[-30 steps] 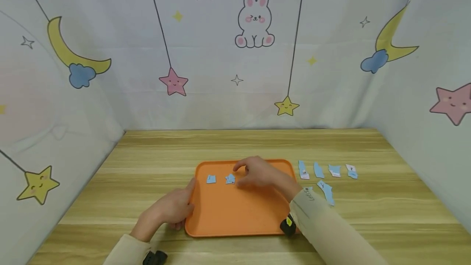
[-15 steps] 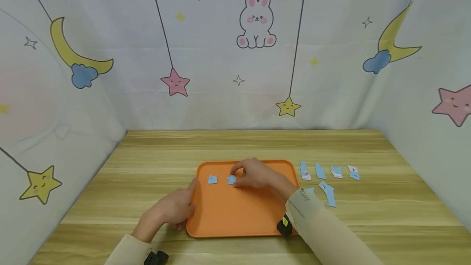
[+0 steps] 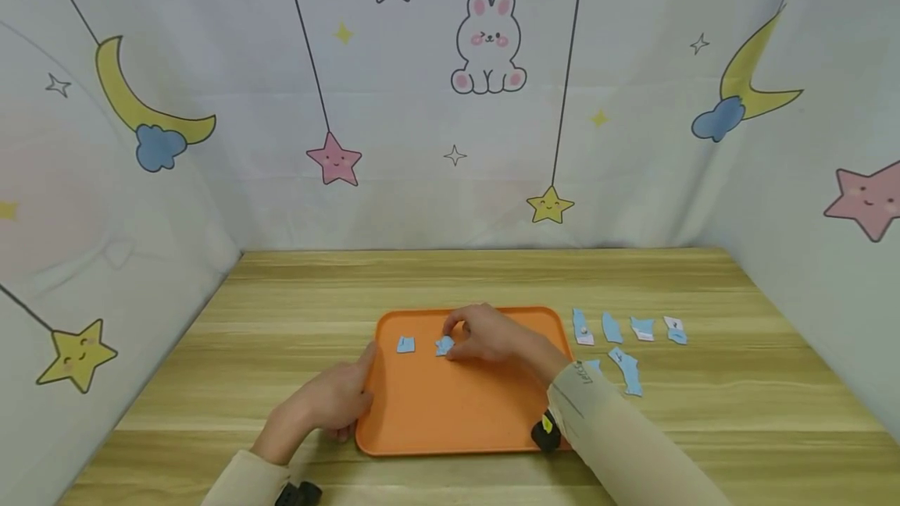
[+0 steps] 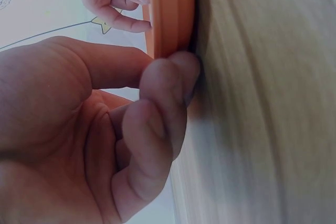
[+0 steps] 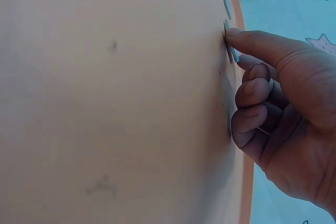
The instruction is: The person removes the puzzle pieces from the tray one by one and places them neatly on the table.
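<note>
An orange tray (image 3: 450,420) lies on the wooden table. My left hand (image 3: 336,397) holds its left rim; in the left wrist view the thumb goes over the rim and curled fingers (image 4: 149,124) press the outer wall. My right hand (image 3: 488,334) reaches over the tray's back half. Its thumb and index finger pinch a small, irregular light-blue paper piece (image 3: 444,346), flat on the tray; the right wrist view shows the thumb (image 5: 247,38) at the piece's edge. The other fingers are curled. Left of it lies a squarish blue paper piece (image 3: 405,344) with a dark mark.
Right of the tray, several light-blue and white paper scraps (image 3: 612,327) lie in a row on the table. A longer scrap (image 3: 628,371) lies in front of them, and another (image 3: 594,365) is partly hidden by my right sleeve. A patterned cloth (image 3: 422,100) hangs behind.
My right thumb and index finger have closed in on the irregular paper piece, which has turned and shifted slightly right. The left hand stays on the tray rim.
</note>
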The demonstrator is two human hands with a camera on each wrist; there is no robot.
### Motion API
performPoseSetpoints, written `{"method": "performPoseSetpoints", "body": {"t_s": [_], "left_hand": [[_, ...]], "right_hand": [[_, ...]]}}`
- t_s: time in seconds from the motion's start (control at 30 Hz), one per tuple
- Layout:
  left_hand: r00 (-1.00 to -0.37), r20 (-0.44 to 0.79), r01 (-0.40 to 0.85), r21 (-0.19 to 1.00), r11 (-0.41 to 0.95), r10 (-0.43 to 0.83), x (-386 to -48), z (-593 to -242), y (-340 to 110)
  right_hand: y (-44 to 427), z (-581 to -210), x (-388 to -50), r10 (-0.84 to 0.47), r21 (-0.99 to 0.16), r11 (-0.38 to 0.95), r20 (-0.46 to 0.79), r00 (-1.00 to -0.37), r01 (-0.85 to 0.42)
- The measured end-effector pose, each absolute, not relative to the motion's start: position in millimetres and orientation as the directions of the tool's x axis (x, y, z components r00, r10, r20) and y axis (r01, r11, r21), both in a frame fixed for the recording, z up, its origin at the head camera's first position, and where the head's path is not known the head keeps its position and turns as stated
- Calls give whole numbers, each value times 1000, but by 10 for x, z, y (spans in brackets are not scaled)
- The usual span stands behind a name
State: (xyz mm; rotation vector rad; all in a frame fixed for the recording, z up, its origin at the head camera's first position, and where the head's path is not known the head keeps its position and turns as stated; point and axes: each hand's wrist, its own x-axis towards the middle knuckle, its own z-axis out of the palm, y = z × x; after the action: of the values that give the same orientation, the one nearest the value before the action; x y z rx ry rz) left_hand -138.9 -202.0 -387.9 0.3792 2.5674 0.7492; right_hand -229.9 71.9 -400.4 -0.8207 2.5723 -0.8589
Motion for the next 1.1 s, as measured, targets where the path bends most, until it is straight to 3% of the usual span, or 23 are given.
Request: {"method": "performPoseSetpoints", "body": {"t_s": [0.7,1.1], "left_hand": [[-884,-321,112,558,822,339,-1357,-3852,-1976],[-878,-329,111,568,816,348,-1360,-3853,-1982]], "right_hand": [[1031,-3983,-2193,-580,-751,587,-131,-804,-301],[1163,-3878,-2141,-595,-731,591,-110,-796,-341]]}}
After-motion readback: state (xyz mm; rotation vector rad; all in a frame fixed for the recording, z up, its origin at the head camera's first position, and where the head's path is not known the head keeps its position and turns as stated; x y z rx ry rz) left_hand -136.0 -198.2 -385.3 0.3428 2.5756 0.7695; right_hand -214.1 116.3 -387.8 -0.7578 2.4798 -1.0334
